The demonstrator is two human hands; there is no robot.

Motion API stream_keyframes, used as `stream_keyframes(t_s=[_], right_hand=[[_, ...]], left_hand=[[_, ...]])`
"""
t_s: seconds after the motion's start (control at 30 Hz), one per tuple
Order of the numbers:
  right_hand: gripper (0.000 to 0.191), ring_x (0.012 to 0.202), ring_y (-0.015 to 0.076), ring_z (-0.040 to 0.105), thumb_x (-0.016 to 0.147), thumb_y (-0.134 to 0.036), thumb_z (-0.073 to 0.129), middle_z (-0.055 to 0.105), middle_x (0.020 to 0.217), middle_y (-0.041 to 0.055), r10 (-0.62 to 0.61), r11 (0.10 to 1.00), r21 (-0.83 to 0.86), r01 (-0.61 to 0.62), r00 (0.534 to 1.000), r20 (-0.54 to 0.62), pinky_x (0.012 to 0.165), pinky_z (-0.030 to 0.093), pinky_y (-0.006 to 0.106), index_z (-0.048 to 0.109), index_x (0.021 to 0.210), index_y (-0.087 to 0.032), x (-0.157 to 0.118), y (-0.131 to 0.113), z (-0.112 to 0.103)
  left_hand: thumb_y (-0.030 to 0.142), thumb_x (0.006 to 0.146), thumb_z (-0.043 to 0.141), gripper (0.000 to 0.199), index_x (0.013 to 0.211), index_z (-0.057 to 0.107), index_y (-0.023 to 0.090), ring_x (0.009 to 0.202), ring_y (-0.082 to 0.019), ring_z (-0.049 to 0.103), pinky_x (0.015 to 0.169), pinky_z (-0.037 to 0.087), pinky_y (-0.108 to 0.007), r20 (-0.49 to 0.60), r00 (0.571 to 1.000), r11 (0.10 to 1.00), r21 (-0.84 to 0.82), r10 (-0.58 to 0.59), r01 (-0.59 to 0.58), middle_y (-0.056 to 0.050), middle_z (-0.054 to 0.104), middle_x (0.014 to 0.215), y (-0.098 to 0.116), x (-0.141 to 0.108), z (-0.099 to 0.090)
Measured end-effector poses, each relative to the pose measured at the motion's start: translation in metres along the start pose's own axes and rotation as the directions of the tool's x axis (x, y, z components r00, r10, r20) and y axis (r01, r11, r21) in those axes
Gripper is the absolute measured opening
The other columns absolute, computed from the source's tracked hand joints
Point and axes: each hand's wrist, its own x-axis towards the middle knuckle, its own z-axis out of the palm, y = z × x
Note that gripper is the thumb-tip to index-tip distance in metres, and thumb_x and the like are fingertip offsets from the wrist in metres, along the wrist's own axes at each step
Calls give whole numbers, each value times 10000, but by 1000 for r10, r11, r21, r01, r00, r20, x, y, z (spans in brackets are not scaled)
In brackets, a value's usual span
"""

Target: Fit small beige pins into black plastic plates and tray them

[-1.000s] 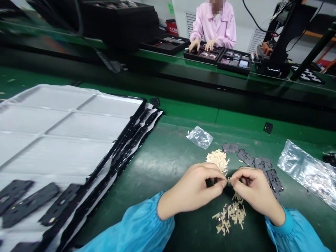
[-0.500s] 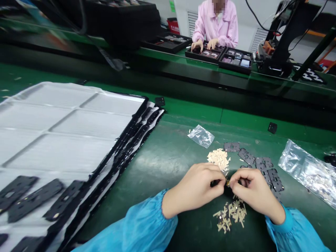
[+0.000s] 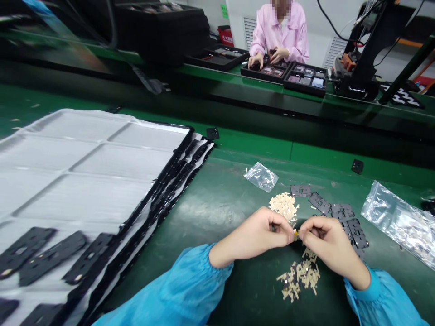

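Note:
My left hand (image 3: pixel 268 231) and my right hand (image 3: pixel 328 237) meet over the green table, fingertips pinched close together. Between them shows a tiny yellow and white piece (image 3: pixel 295 234), too small to name; both pinches are on it. Just beyond my left hand lies a heap of small cream-coloured pieces (image 3: pixel 284 206). Nearer to me is a loose scatter of small beige strips (image 3: pixel 306 274), a few with dark or shiny ends. Several flat black plastic plates (image 3: pixel 319 203) with cut-outs lie beyond my right hand, which partly hides them.
At left, stacked white-lined trays (image 3: pixel 91 194) hold several black plates (image 3: pixel 52 258). A small clear bag (image 3: pixel 261 176) lies ahead, and a larger bag of small parts (image 3: pixel 401 222) at right. Across a dark rail, a person in pink (image 3: pixel 280 31) handles items in black trays (image 3: pixel 304 81).
My left hand's fingers have straightened slightly toward the right hand, and the yellow piece shows more clearly. The view has shifted a little. The person opposite has raised one hand with a dark item.

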Motion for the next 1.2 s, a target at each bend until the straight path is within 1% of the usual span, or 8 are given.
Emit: stream_keyframes(t_s=[0.1,0.2,0.27,0.33,0.47,0.73,1.0,1.2], right_hand=[[108,544,132,477,826,-186,638,651,660,-7,-102,987,-134,90,991,-88,517,371,264,737,787,-205,-1,-1,0],[42,694,174,595,862,-182,688,699,796,30,-404,864,-407,295,890,-212,641,463,304,725,866,-201,-3,-2,2],[59,799,202,641,897,-164,678,722,867,53,-560,743,-539,397,809,-176,735,493,336,725,914,-195,-4,-1,4],[89,805,205,650,922,-154,662,731,888,60,-607,678,-591,437,786,-115,737,499,339,734,958,-192,-5,0,6],[113,781,202,655,932,-164,654,736,889,59,-590,684,-579,444,803,-82,704,503,334,748,990,-190,-5,1,8],[133,724,172,654,895,-126,656,719,791,16,-475,826,-361,433,880,-33,686,500,319,761,902,-207,-4,0,8],[182,684,152,634,876,-106,633,697,741,1,-340,911,-231,341,939,45,643,465,290,768,824,-216,-4,-2,5],[198,687,158,642,865,-103,605,713,764,8,-306,931,-192,311,950,55,641,469,287,757,824,-223,-5,-4,5]], left_hand=[[187,792,682,135,796,815,165,746,-171,698,700,529,-268,-61,998,1000,-13,0,-1,-30,800,791,0,0,1],[156,779,653,144,749,794,163,708,-148,662,680,502,-251,-146,989,1000,14,17,-15,-13,776,746,0,1,1],[140,769,629,157,739,781,160,683,-137,632,660,483,-244,-156,987,999,28,23,-19,-6,754,723,0,1,2],[149,772,622,156,746,776,154,665,-132,601,639,466,-243,-149,989,999,37,15,-10,-7,735,712,-1,1,2],[176,776,639,135,755,768,144,628,-118,533,598,424,-236,-148,989,998,71,12,-2,-4,694,687,-1,0,4],[154,752,601,141,742,741,143,586,-115,511,551,386,-236,-78,997,985,170,2,11,-4,668,663,2,-4,4],[157,781,617,116,731,722,152,599,-110,522,556,386,-226,19,1000,993,117,-9,7,15,656,648,4,-2,2],[142,775,637,96,741,725,158,610,-109,535,576,403,-228,44,999,998,57,-27,25,20,668,666,5,-3,0]])
